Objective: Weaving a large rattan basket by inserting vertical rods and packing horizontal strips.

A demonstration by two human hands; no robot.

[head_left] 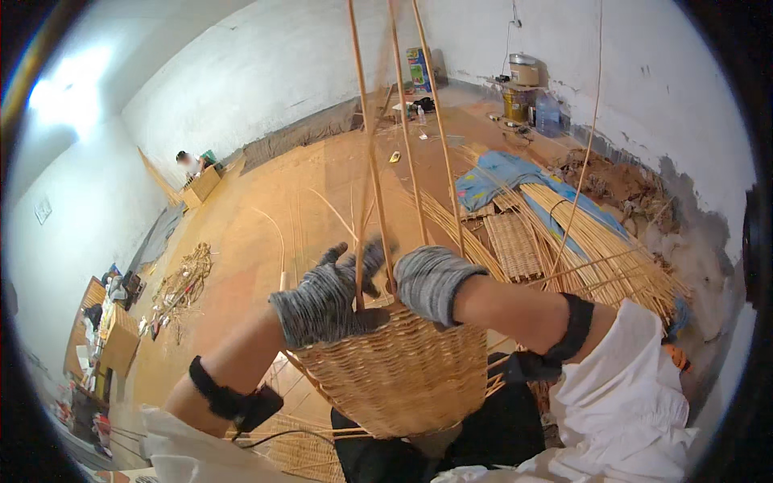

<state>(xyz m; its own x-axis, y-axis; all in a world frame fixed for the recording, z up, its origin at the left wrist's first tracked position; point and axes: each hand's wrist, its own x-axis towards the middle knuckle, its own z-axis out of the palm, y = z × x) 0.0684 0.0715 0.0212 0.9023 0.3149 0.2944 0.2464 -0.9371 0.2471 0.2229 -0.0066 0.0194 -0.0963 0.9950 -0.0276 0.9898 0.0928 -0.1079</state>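
A half-woven wicker basket (403,374) of pale canes rests over my lap, several tall upright rods (443,129) rising from its far edge. My left hand (318,302), in a grey knitted glove, grips the basket's upper edge at the left, with a dark glove tip lying over the weave. Its upper fingers are smeared by motion beside the left rods. My right hand (435,282), gloved alike, curls over the same edge further right, closed around the weave at the foot of the rods. Its fingertips are mostly hidden.
Bundled canes (596,249), a woven panel (513,244) and a blue cloth (503,177) lie at the right. Cane scraps (185,278) litter the floor at left. Far off, a person (190,165) sits by a box. A bucket (518,105) stands near the back wall.
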